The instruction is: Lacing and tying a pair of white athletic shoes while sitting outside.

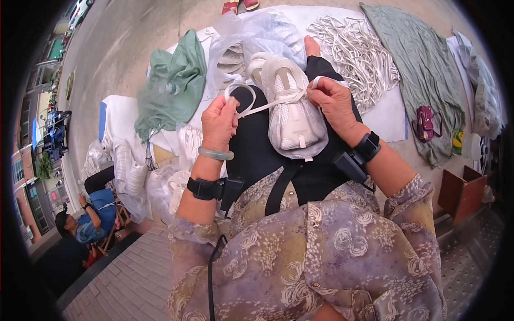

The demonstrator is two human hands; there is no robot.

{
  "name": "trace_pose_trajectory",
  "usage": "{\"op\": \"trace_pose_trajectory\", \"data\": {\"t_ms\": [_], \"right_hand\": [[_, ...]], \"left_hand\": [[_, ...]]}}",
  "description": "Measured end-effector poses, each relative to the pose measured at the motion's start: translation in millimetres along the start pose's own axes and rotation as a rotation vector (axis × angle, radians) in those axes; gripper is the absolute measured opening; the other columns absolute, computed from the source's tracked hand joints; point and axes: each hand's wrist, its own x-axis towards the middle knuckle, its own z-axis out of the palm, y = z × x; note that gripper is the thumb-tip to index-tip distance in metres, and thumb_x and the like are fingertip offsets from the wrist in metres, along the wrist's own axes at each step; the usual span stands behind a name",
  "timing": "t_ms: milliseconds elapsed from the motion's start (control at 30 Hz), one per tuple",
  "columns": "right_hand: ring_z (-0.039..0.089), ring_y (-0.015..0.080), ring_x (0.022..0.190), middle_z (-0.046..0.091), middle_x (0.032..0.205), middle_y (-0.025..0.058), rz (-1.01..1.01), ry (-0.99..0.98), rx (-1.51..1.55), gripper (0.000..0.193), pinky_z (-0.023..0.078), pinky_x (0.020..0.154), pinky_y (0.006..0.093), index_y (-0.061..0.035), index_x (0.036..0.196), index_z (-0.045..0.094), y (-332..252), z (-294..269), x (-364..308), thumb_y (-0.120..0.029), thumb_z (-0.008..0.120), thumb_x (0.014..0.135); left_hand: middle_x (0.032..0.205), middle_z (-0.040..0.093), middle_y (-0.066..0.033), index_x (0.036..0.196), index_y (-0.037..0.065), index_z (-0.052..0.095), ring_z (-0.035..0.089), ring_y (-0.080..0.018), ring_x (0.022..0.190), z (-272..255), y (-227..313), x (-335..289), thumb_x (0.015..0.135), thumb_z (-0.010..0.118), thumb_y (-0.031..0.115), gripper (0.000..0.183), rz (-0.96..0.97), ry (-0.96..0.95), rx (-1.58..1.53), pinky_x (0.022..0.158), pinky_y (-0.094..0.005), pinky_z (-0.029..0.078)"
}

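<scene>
A white sneaker [297, 120] rests on my lap, its heel toward me. White shoelace [262, 108] crosses its top and stretches out to both sides. My left hand [218, 124] is closed on one lace end, which forms a loop above the fingers. On the other side my right hand [334, 101] pinches the other lace end close to the shoe. Another white shoe [258, 63] shows partly behind the sneaker. Black straps with small boxes sit on both my wrists, and a pale green bangle [216, 154] is on the left one.
A heap of loose white laces [356, 59] lies at the far right. Beyond the shoe are clear plastic bags [273, 32] with pale shoe parts. Green cloth [176, 85] lies left; a larger green sheet [417, 75] holds a maroon pouch [425, 123]. Another person [99, 214] sits at left.
</scene>
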Motion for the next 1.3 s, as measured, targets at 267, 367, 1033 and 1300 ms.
{"op": "trace_pose_trajectory", "data": {"t_ms": [267, 367, 1033, 1300], "right_hand": [[0.055, 0.0147, 0.058, 0.057, 0.065, 0.006, -0.327, -0.017, -0.363, 0.007, 0.045, 0.058, 0.0281, -0.001, 0.081, 0.059, -0.1, 2.1, -3.1, -0.007, 0.06, 0.077], [0.058, 0.0214, 0.06, 0.058, 0.066, 0.0084, -0.397, -0.046, -0.531, 0.009, 0.046, 0.059, 0.0315, -0.0027, 0.08, 0.059, -2.0, 3.4, -0.6, -0.011, 0.061, 0.077], [0.05, 0.0183, 0.081, 0.049, 0.079, 0.0012, -0.855, -0.453, -1.088, 0.02, 0.033, 0.079, 0.0365, -0.0156, 0.093, 0.061, -38.8, 10.3, -4.7, -0.016, 0.06, 0.073], [0.05, 0.0202, 0.082, 0.052, 0.083, 0.0024, -0.81, -0.379, -1.007, 0.025, 0.034, 0.079, 0.0362, -0.0114, 0.098, 0.059, -32.1, 10.3, -4.5, -0.016, 0.062, 0.073]], "left_hand": [[0.061, 0.056, -0.0016, 0.091, 0.007, 0.056, 0.052, -0.008, 0.045, 8.4, -16.3, -18.3, 0.088, 0.057, 0.018, 0.012, -0.114, -0.075, -0.165, 0.039, -0.0181, 0.038], [0.068, 0.061, -0.0048, 0.093, 0.004, 0.058, 0.059, -0.0107, 0.053, 15.0, -18.9, -16.9, 0.086, 0.059, 0.016, 0.014, -0.134, -0.149, -0.176, 0.043, -0.0182, 0.043], [0.066, 0.057, -0.0025, 0.083, 0.005, 0.053, 0.052, -0.0078, 0.043, 48.3, -23.3, 13.2, 0.087, 0.054, 0.016, 0.011, -0.022, -0.099, 0.117, 0.036, -0.0201, 0.038], [0.063, 0.054, -0.0005, 0.082, 0.006, 0.052, 0.05, -0.0072, 0.042, 52.4, -26.9, 19.3, 0.086, 0.055, 0.015, 0.01, 0.018, -0.06, 0.126, 0.035, -0.0204, 0.037]]}}
